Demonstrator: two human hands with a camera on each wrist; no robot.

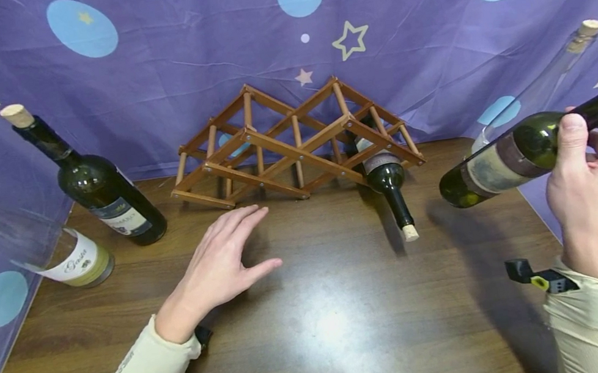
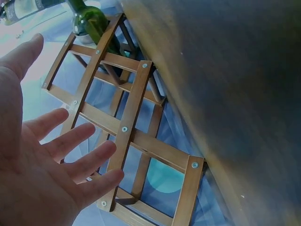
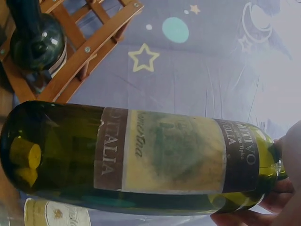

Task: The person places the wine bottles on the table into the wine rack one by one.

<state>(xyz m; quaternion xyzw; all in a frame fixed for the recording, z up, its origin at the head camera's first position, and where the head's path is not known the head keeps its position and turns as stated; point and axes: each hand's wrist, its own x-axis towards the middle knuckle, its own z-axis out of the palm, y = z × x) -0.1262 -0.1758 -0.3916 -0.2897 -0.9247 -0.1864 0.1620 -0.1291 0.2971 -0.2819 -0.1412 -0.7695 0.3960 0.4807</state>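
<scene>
My right hand (image 1: 597,177) grips a dark green wine bottle (image 1: 517,155) by its neck, above the table's right side. The bottle is tilted, its base pointing left; its label (image 3: 174,150) fills the right wrist view. My left hand (image 1: 219,263) holds nothing, fingers extended over the table in front of a wooden lattice wine rack (image 1: 299,143). One corked dark bottle (image 1: 389,179) lies in the rack's right side, neck toward me. In the left wrist view the rack (image 2: 124,127) stands just beyond my spread fingers.
Behind the held bottle stands a clear corked bottle (image 1: 547,78). At the left are a dark corked bottle (image 1: 105,190) and a clear bottle (image 1: 77,261) with a white label. A purple patterned cloth (image 1: 179,58) hangs behind the wooden table (image 1: 345,304).
</scene>
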